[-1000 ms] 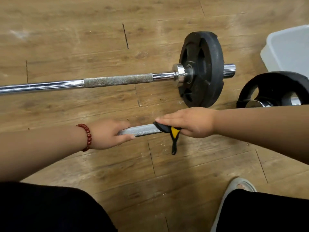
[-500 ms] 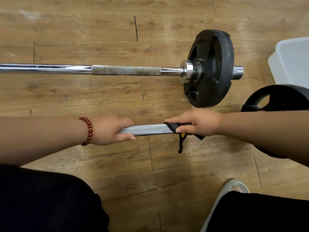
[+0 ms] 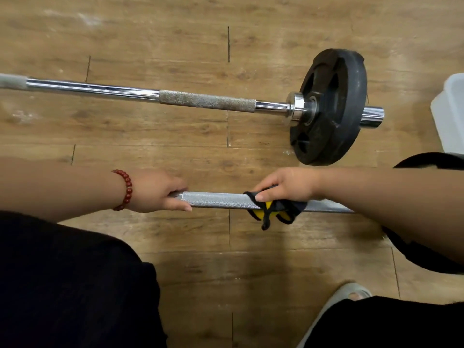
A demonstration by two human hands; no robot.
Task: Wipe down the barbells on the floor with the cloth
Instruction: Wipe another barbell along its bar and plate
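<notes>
the near barbell's silver knurled steel bar [image 3: 216,200] is gripped towards its left by the left hand [image 3: 160,190], with the fingers curled over it and the thumb laid along its near side. further right on the same bar, a black cloth with yellow patches [image 3: 275,210] is wrapped around the shaft and pinched onto it by the right hand [image 3: 288,187] (a loose black tail hangs below the bar). a string of dark red beads [image 3: 126,190] is worn on the left wrist. a second barbell [image 3: 207,100], chrome with a rough grey grip section, is laid on the wood-plank floor [image 3: 175,41] beyond the hands, well apart from the near bar. a round black weight plate [image 3: 334,106] is carried near its right end. a white plastic tub [image 3: 449,116] is cut off by the right edge.
</notes>
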